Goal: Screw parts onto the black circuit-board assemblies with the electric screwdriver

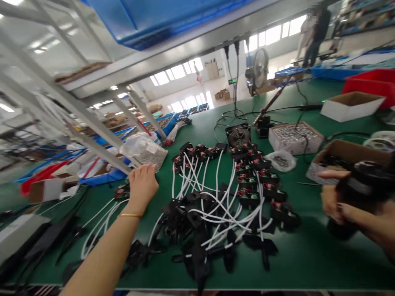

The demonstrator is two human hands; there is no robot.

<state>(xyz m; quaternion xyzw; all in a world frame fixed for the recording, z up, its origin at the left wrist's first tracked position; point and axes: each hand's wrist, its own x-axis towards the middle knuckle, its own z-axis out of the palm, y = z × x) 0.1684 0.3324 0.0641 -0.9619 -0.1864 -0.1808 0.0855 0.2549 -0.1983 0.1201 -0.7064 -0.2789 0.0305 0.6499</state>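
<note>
On my head feed, taking mid-view as the dial's centre, I have the right hand (pixel 358 216) out between three and four o'clock, its fingers wrapped round a black tool (pixel 373 181); motion blur hides the tool's finer shape. An open cardboard box (pixel 354 148) stands just beyond it.

My left hand (pixel 143 185) is at eight o'clock, back of the hand toward me, fingers bent away. I can't tell whether they pinch anything, or whether they touch the clear plastic bag (pixel 154 154) just past them at nine. A gold-coloured band (pixel 131 215) circles that wrist.

Between the hands, on the green worktop (pixel 308 255), black housings (pixel 248 195) with red wires form a double column at four o'clock, and more of them cluster near the centre. White cables (pixel 217 176) run down from them, crossing one another, to a heap of black parts (pixel 200 255) at six.

At three o'clock I see a white box (pixel 284 142) full of small metal pieces, a small clear bag (pixel 280 161) near its lower edge. A blue bin (pixel 173 20) sits overhead at twelve.
</note>
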